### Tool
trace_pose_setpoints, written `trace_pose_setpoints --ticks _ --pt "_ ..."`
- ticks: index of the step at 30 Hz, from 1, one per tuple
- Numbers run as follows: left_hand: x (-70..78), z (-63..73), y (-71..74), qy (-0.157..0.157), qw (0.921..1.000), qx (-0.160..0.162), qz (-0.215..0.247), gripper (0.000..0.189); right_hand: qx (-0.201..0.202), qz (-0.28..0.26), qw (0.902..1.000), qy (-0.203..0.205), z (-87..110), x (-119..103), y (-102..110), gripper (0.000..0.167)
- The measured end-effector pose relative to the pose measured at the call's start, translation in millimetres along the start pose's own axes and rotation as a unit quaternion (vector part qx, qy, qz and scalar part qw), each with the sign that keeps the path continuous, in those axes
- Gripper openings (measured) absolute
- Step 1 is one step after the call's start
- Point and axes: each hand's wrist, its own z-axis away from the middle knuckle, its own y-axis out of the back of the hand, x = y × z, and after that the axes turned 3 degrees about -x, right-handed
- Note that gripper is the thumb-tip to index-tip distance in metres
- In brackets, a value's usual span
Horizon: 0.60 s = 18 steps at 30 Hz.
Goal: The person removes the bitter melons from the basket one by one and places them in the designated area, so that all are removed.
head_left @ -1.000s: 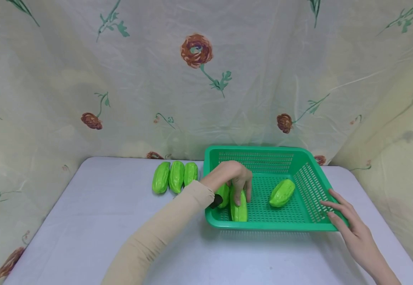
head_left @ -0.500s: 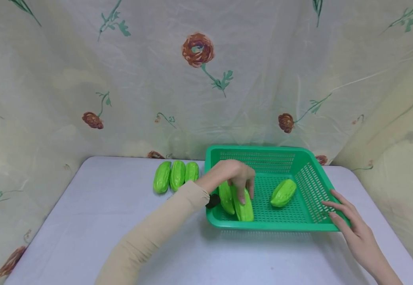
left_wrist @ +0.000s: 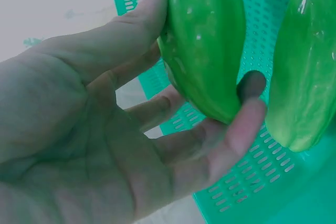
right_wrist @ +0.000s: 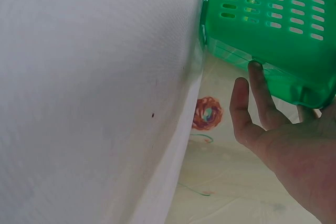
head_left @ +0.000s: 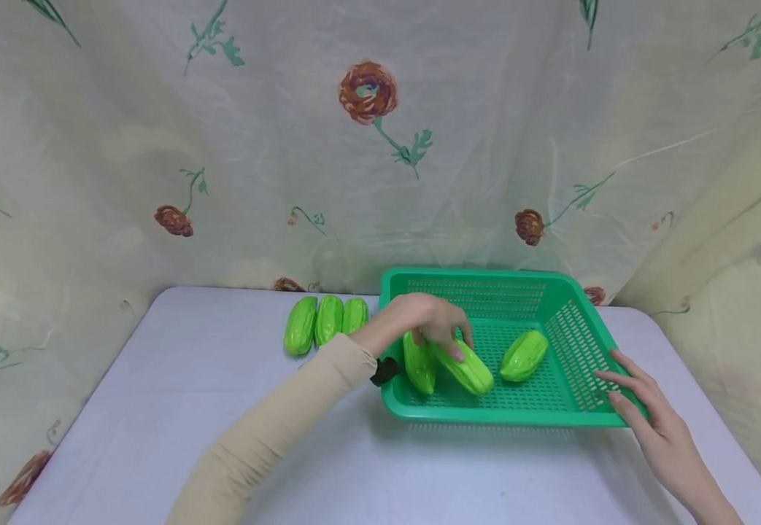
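Note:
A pale green ridged gourd (head_left: 467, 370) lies tilted inside the green plastic basket (head_left: 485, 417). My left hand (head_left: 442, 321) grips its upper end from above. In the left wrist view, the thumb is on one side of that gourd (left_wrist: 202, 40) and bent fingers curl around the other. A second gourd (head_left: 419, 368) lies just left of it, and a third gourd (head_left: 523, 356) lies to the right, apart from it. My right hand (head_left: 659, 423) holds the basket's near right corner, with some fingers over the rim and others against the outside, as the right wrist view shows.
Three more gourds (head_left: 329, 321) lie side by side on the white-covered table (head_left: 157, 408), left of the basket. A flower-patterned curtain (head_left: 255, 146) hangs behind the table and along its sides.
My left hand has swung the held gourd's near end to the right, away from the gourd beside it. My right hand stays on the basket corner.

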Motion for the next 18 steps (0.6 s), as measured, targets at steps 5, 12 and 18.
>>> trace_pose_setpoints --ticks 5,12,18 --pt "-2.7 -1.2 1.6 -0.021 0.9990 0.004 -0.038 0.051 0.001 0.001 1.0000 -0.001 0.1 1.0 -1.0 0.036" --pt "-3.4 5.4 1.4 -0.046 0.9966 0.022 -0.065 0.049 0.001 0.004 1.0000 -0.004 0.4 0.6 -1.7 0.037" --pt "-8.2 15.8 -1.3 -0.065 0.9960 0.043 -0.045 0.050 0.003 0.008 0.9999 -0.007 0.4 -0.3 -0.6 0.036"
